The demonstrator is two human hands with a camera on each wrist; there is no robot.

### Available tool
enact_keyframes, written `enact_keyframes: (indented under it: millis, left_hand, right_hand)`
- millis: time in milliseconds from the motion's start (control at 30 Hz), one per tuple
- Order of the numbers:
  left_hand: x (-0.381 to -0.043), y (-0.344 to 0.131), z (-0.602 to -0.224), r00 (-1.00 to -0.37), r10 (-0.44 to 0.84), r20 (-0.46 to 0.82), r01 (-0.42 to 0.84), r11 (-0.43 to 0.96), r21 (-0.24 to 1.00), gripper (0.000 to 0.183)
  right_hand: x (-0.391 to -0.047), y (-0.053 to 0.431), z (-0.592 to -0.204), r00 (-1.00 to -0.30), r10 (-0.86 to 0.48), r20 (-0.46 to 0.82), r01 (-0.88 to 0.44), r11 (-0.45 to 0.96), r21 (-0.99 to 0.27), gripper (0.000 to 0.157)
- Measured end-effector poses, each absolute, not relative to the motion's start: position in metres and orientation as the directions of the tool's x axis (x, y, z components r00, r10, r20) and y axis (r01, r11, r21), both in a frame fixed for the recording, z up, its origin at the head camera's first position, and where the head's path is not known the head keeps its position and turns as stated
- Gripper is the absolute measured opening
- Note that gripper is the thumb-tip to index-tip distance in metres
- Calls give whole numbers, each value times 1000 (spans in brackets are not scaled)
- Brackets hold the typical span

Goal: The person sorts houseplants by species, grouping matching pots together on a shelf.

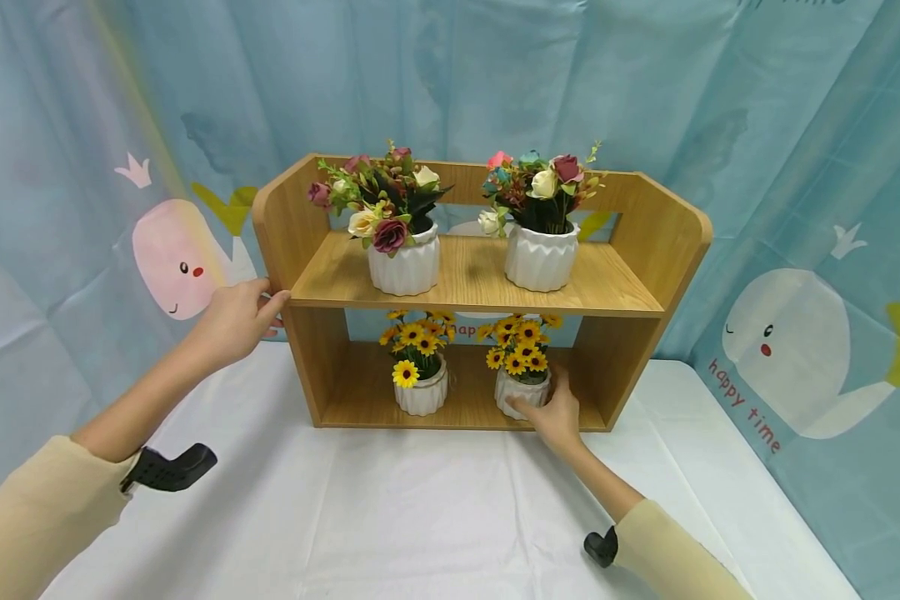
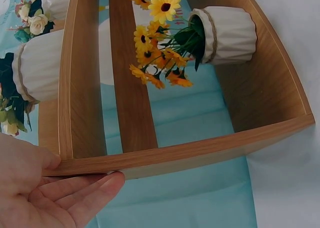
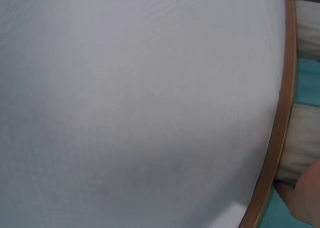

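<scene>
A two-tier wooden shelf (image 1: pixel 457 307) stands on a white cloth. My left hand (image 1: pixel 234 323) holds its left side panel (image 2: pixel 200 150), thumb at the front edge and fingers along the outside. On the lower tier, my right hand (image 1: pixel 558 417) grips a white ribbed pot of yellow sunflowers (image 1: pixel 521 354), thumb in front and fingers at its right side. The pot's base touches or nearly touches the board; I cannot tell which. In the right wrist view only part of that hand (image 3: pixel 306 195) shows beside the pot (image 3: pixel 297 143).
Another sunflower pot (image 1: pixel 422 392) stands left on the lower tier. Above it are two white pots of mixed roses, one left (image 1: pixel 405 262) and one right (image 1: pixel 542 258). A blue curtain (image 1: pixel 495 83) with whale prints hangs behind; white cloth (image 1: pixel 420 508) lies in front.
</scene>
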State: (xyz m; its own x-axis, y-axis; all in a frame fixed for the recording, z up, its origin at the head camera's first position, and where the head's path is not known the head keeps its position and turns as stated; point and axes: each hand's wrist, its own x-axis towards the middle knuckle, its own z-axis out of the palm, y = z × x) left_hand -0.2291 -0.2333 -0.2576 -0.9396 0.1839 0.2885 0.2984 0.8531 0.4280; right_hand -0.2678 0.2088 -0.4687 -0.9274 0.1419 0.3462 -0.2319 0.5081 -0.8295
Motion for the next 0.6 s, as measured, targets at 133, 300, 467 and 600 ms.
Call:
enact_keyframes:
  millis: [133,300,467,600]
  left_hand:
    - [-229,-234,-258,-940,186,285,300,849,436,45]
    - [-227,-232,-259,-941,175,289,292,850,438,42]
    - [-227,-234,-263,-937,158,312,285,862,419,45]
    - [-223,-241,-271,-930,145,337,287,861,421,55]
  right_hand:
    - [-267,210,-469,-934,127,335,-228,508,-830,95]
    - [-266,209,-469,-941,107,320,-225,510,-830,99]
    - [-264,211,-466,-939,86,332,-238,532,-812,103]
    - [-258,218,-462,-939,87,334,-230,562,-795,101]
